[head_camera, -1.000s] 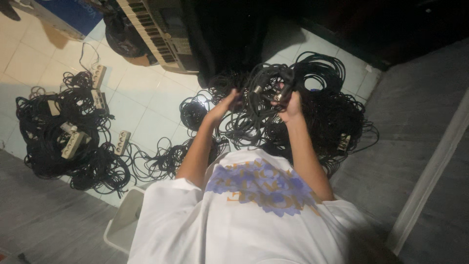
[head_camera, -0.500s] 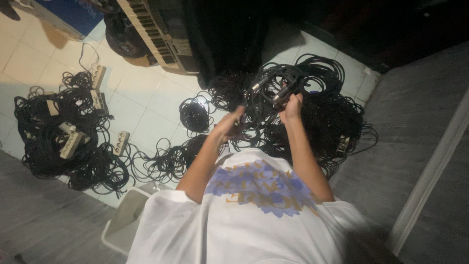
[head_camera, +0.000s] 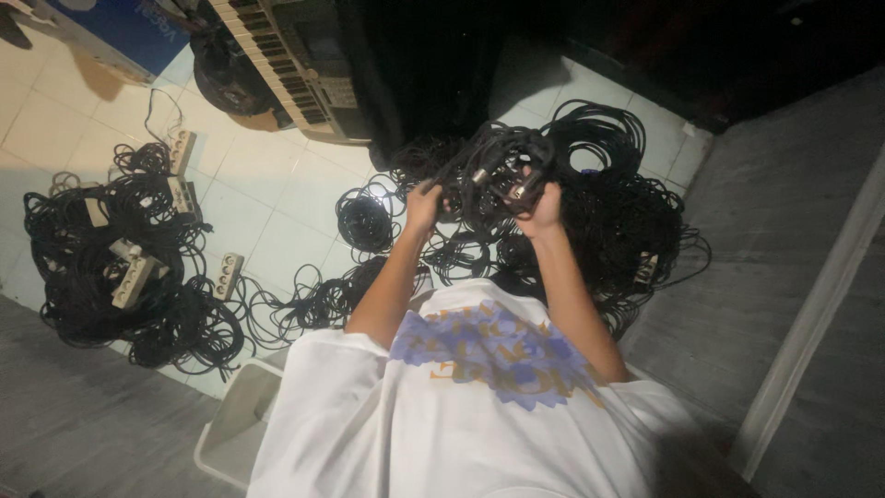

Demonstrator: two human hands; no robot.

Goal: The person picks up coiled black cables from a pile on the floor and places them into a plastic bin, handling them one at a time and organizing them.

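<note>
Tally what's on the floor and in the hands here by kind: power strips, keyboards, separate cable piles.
White power strips: 6
Keyboard: 1
Black cable piles on the floor: 3
Cable bundle held by left hand and right hand: 1
Total: 11

Both hands grip one cable bundle (head_camera: 493, 175), raised above the floor: the left hand (head_camera: 424, 205) at its left edge, the right hand (head_camera: 542, 210) at its lower right. Beneath and to the right of the grip spreads a large cable heap (head_camera: 627, 221). A small coil (head_camera: 365, 221) lies just left. A keyboard (head_camera: 295, 65) sits beyond, up-left. Far left lies another cable pile (head_camera: 111, 267) with power strips (head_camera: 134, 277) on it.
</note>
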